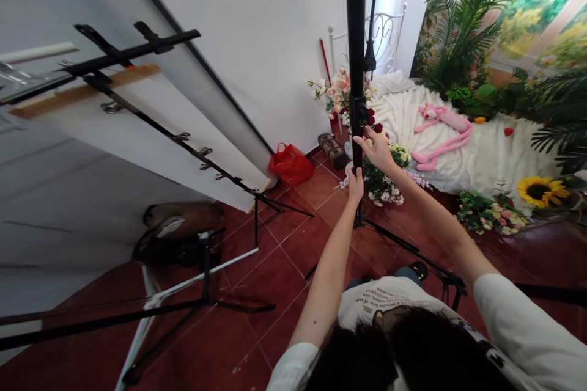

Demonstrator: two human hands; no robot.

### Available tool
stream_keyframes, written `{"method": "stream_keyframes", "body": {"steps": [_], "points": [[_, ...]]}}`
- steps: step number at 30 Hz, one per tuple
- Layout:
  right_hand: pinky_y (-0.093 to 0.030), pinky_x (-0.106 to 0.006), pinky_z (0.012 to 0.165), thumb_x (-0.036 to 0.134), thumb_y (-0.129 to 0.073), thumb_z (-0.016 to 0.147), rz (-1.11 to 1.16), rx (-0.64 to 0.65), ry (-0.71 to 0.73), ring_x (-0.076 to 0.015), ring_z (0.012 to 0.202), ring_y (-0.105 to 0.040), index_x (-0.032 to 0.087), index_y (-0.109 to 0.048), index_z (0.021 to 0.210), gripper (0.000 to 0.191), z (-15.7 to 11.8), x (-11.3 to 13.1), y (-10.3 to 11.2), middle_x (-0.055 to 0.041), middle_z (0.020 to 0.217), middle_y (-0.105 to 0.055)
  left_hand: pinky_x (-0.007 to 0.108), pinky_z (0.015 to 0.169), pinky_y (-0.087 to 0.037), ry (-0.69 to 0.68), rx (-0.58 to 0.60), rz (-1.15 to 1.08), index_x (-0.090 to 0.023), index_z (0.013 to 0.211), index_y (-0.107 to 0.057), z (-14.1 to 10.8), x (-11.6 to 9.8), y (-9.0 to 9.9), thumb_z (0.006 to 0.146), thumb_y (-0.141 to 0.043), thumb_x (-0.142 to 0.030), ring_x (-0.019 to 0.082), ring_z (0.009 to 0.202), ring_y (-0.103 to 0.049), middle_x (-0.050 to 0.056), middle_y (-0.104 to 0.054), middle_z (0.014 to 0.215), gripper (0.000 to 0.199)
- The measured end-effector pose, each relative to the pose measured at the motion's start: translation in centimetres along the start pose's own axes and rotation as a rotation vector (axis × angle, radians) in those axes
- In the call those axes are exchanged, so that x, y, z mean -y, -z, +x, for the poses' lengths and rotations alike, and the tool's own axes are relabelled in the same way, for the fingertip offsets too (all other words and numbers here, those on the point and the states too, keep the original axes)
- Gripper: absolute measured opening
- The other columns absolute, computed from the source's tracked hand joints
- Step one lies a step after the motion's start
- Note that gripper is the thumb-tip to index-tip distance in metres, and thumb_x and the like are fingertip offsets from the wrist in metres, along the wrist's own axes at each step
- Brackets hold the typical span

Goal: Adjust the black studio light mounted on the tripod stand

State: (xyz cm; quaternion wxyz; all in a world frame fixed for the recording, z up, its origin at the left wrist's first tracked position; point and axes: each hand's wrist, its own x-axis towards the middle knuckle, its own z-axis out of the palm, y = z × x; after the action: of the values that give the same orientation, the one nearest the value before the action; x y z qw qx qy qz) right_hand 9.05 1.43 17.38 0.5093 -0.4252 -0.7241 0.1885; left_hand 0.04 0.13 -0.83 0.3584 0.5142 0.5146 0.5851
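A tall black stand pole [356, 24] rises upright in front of me, with a black collar and knob [359, 111] partway up. My left hand [355, 185] is wrapped round the pole below the collar. Just under the knob, my right hand [376, 148] touches the pole with its thumb and fingertips; the fingers are bent and partly spread, and the knob's side is partly hidden. A black cable with a plug-like end [369, 56] hangs beside the pole. The stand's leg [398, 240] spreads low to the right.
Left are a white board [202, 159] on a clipped stand and more stand legs [206, 302] over the red tiled floor [257, 281]. A red bag [291, 165] sits by the wall. Flowers [385, 189], a white-covered bed [398, 104] with a pink toy [447, 125], and palms are right.
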Motion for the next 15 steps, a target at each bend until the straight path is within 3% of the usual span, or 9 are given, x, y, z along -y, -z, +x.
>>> {"method": "stream_keyframes", "body": {"steps": [4,7,11,15], "points": [[-0.051,-0.036,0.099,0.065,-0.035,0.100,-0.025,0.042,0.026,-0.0242,0.109,-0.068,0.016,-0.063,0.129,0.063,-0.3,-1.3,0.7,-0.0106,0.117,-0.073,0.031,0.086,-0.046,-0.020,-0.067,-0.006,-0.023,0.098,-0.043,-0.3,-0.4,-0.4,0.093,-0.034,-0.071,0.017,0.085,-0.053,0.004,-0.053,0.092,0.049],[-0.049,-0.036,0.104,0.056,-0.022,0.105,-0.097,0.185,0.057,-0.0225,0.118,-0.065,0.019,-0.060,0.133,0.061,-2.1,-3.4,2.0,-0.0097,0.124,-0.070,0.032,0.086,-0.047,-0.036,-0.080,0.000,-0.023,0.098,-0.045,-0.3,-0.4,-0.5,0.094,-0.034,-0.071,0.017,0.084,-0.054,0.004,-0.054,0.091,0.050],[-0.046,-0.041,0.107,0.048,-0.030,0.105,-0.308,0.455,0.069,-0.0264,0.122,-0.063,0.015,-0.059,0.134,0.053,-5.2,-6.8,2.9,-0.0148,0.131,-0.067,0.033,0.084,-0.050,-0.064,-0.083,0.008,-0.023,0.098,-0.047,-0.3,-0.3,-0.5,0.094,-0.035,-0.070,0.018,0.084,-0.056,0.004,-0.056,0.090,0.050],[-0.041,-0.044,0.112,0.038,-0.032,0.105,-0.378,0.504,0.060,-0.0270,0.129,-0.059,0.013,-0.053,0.139,0.047,-6.0,-9.1,1.9,-0.0166,0.140,-0.062,0.034,0.086,-0.051,-0.070,-0.105,0.012,-0.022,0.099,-0.049,-0.2,-0.2,-0.6,0.093,-0.035,-0.072,0.019,0.086,-0.058,0.006,-0.058,0.093,0.052]]}}
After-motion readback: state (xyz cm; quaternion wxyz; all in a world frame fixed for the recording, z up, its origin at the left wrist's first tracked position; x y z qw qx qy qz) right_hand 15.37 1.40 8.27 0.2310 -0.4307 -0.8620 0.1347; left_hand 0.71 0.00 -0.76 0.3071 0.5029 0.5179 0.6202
